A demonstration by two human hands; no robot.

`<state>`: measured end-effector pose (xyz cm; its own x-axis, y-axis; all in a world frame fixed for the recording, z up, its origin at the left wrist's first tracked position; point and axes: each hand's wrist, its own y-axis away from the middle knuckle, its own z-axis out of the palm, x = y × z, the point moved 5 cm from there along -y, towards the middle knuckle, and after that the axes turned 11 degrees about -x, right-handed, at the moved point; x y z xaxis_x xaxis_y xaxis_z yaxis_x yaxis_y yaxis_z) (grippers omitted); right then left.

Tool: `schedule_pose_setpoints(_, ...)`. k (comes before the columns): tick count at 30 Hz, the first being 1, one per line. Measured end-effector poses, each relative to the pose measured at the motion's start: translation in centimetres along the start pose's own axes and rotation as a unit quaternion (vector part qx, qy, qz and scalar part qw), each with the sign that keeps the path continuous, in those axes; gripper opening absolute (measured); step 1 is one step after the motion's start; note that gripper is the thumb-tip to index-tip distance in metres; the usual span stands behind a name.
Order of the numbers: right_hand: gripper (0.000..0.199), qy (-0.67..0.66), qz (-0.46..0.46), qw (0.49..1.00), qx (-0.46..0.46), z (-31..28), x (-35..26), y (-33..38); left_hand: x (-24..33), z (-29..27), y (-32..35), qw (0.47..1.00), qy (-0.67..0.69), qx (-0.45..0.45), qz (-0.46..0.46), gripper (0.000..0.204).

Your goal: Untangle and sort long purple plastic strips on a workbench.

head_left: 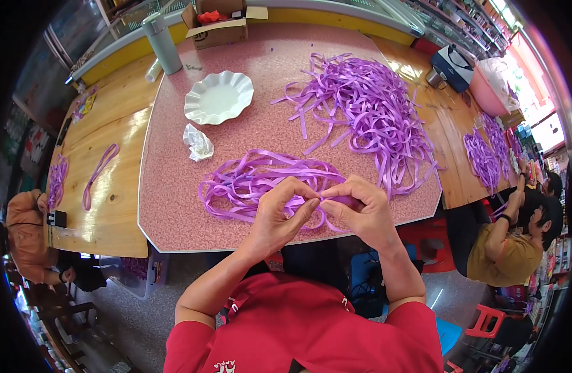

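Close to the table's near edge, my left hand (282, 210) and my right hand (363, 209) meet, fingertips almost touching. Both pinch a purple ribbon (343, 200); part of it shows under my right fingers, and the exact spot between the fingertips is too small to make out. Just beyond my hands lies a bundle of looped purple ribbons (236, 180), flat on the pink speckled table (174, 199). A big tangled heap of loose purple ribbons (373, 105) spreads farther off to the right, some strands hanging toward the table's right edge.
A scalloped white dish (219, 97) and a crumpled white tissue (198, 143) sit left of centre. Farther back stand a pale green flask (162, 46) and a cardboard box (219, 31). People sit at wooden side tables, left (115, 180) and right (454, 137), with more ribbons.
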<state>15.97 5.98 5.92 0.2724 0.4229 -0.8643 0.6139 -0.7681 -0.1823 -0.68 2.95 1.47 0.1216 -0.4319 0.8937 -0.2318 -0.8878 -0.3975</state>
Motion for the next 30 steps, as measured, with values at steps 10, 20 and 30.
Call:
schedule_pose_setpoints(10,0.008,-0.059,0.035,0.997,-0.02,0.1,0.6,0.5,2.4,-0.4,-0.5,0.981,-0.176,-0.025,0.078,0.034)
schedule_pose_setpoints(20,0.005,-0.057,0.012,0.995,-0.074,0.3,0.5,0.3,3.0,-0.7,-0.8,0.879,-0.403,-0.188,0.172,0.022)
schedule_pose_setpoints(30,0.006,-0.029,-0.063,0.994,-0.083,0.8,0.3,-0.1,-0.1,-2.8,0.5,0.946,-0.116,-0.298,0.058,0.02)
